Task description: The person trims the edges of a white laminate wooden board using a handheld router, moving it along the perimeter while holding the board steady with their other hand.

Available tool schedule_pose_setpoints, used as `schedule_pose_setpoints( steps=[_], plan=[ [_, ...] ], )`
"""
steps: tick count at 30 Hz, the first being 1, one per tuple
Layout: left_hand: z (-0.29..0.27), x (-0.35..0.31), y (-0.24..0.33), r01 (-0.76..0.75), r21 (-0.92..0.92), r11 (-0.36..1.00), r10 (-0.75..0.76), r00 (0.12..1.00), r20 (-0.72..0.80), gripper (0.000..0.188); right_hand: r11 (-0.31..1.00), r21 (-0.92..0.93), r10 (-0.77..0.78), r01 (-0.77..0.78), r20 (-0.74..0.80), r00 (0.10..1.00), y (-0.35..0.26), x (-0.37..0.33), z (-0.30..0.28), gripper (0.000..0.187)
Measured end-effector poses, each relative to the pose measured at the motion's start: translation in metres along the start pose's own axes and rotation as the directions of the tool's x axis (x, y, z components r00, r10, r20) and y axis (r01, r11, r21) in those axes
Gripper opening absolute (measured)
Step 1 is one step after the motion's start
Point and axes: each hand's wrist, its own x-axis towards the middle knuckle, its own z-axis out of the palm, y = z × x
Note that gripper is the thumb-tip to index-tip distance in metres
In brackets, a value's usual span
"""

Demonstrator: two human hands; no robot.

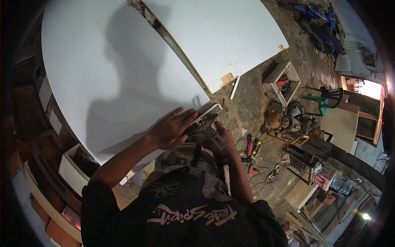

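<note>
My left hand (169, 131) lies with its fingers stretched out at the near corner of a large white panel (135, 107), beside a dark, dusty tool. The fingers are apart, and the thumb is close to the tool's side. On the other side, my right hand (224, 140) is wrapped round this blocky dark tool (207, 135); its exact kind cannot be made out. A narrow white-faced piece (212, 110) sticks out past the tool's far end. Part of my right hand's grip is hidden behind the tool.
A second white panel (222, 37) lies beyond a narrow gap, with small wood blocks (226, 78) on its edge. Red power tools (249, 147) and cables lie on the floor at right. Farther off stand an open wooden box (269, 84) and a green chair (325, 101).
</note>
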Motion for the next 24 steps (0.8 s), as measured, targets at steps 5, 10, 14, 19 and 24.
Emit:
schedule_pose_setpoints(
  steps=[5, 10, 14, 19, 24],
  plan=[
    [-0.001, 0.004, 0.001, 0.015, 0.049, 0.999, -0.016, 1.0, 0.016, 0.076, 0.997, -0.064, 0.045, -0.043, 0.038, 0.998, 0.004, 0.003, -0.005, 0.102],
    [-0.004, 0.005, 0.002, 0.047, 0.009, 0.999, -0.047, 0.998, 0.031, 0.076, 0.995, -0.085, 0.06, -0.054, 0.069, 0.996, 0.014, 0.004, -0.001, 0.105],
    [-0.004, 0.006, 0.002, 0.045, 0.021, 0.999, -0.045, 0.998, 0.04, 0.078, 0.999, -0.026, 0.03, -0.03, 0.014, 0.999, 0.025, 0.006, 0.007, 0.106],
    [-0.003, 0.005, 0.001, 0.035, 0.021, 0.999, -0.035, 0.999, 0.029, 0.08, 1.0, -0.005, 0.021, -0.021, 0.005, 1.0, 0.021, 0.007, 0.002, 0.107],
    [-0.003, 0.004, 0.002, 0.052, 0.003, 0.999, -0.052, 0.998, 0.037, 0.08, 0.994, -0.038, 0.101, -0.098, 0.086, 0.991, 0.004, 0.005, -0.009, 0.108]
  ],
)
